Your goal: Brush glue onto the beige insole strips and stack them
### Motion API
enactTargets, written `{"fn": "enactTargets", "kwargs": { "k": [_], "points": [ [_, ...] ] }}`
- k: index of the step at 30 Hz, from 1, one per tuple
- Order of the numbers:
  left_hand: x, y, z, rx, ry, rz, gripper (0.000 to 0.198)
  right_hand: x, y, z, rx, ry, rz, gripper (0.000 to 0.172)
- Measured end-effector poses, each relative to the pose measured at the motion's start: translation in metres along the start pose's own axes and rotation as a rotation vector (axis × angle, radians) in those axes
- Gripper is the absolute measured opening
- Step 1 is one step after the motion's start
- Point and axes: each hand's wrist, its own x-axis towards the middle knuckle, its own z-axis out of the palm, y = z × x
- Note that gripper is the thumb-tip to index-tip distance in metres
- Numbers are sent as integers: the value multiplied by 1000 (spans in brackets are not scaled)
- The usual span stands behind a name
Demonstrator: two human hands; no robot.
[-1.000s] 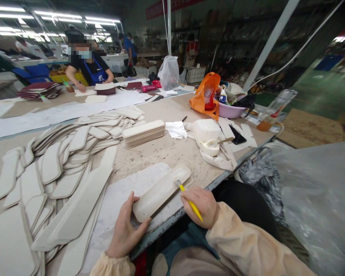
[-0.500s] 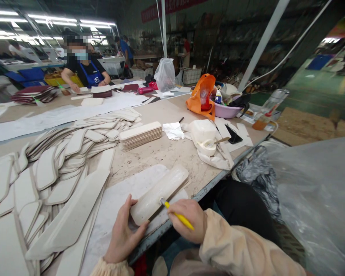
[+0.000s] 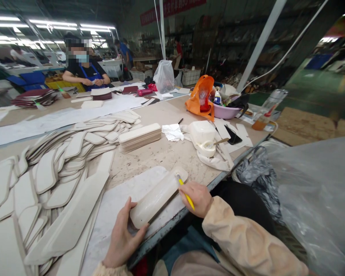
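Observation:
A long pale piece with rounded ends (image 3: 158, 197) lies slantwise on a white sheet (image 3: 103, 218) near the table's front edge, its top glossy. My left hand (image 3: 123, 234) grips its near left end between thumb and fingers. In my right hand (image 3: 197, 197) is a yellow-handled brush (image 3: 186, 193), its tip touching the far right end of the piece. A neat stack of similar rounded pieces (image 3: 140, 138) sits behind. To the right of the stack, a white container (image 3: 202, 132) has a stick across its opening.
Loose pale pieces (image 3: 71, 161) are heaped at the left. Farther back are an orange bag (image 3: 201, 97), a purple basin (image 3: 225, 111) and a phone (image 3: 232, 135). A clear bottle (image 3: 268, 111) stands near the table's right edge. A person (image 3: 87, 73) sits across the table.
My right hand has moved the brush from the piece's middle up and right to its far end. My left hand has stayed about still. Across the table, the person's hands have come together.

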Motion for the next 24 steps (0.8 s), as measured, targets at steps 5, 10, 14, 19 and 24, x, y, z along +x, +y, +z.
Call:
{"fn": "enactTargets", "kwargs": {
  "k": [5,10,14,19,24],
  "points": [
    [0,-2,2,-3,2,10,85,-2,1,-1,36,89,-48,11],
    [0,-3,2,-5,6,13,86,-1,1,-3,-50,33,-15,13],
    [-1,-2,1,-8,10,10,85,-1,-10,-1,45,9,-93,11],
    [-2,-2,1,-7,16,33,84,6,4,-1,-21,103,-7,13],
    [0,-3,2,-26,8,32,86,4,-5,8,-44,-13,-67,14]
  ]
}}
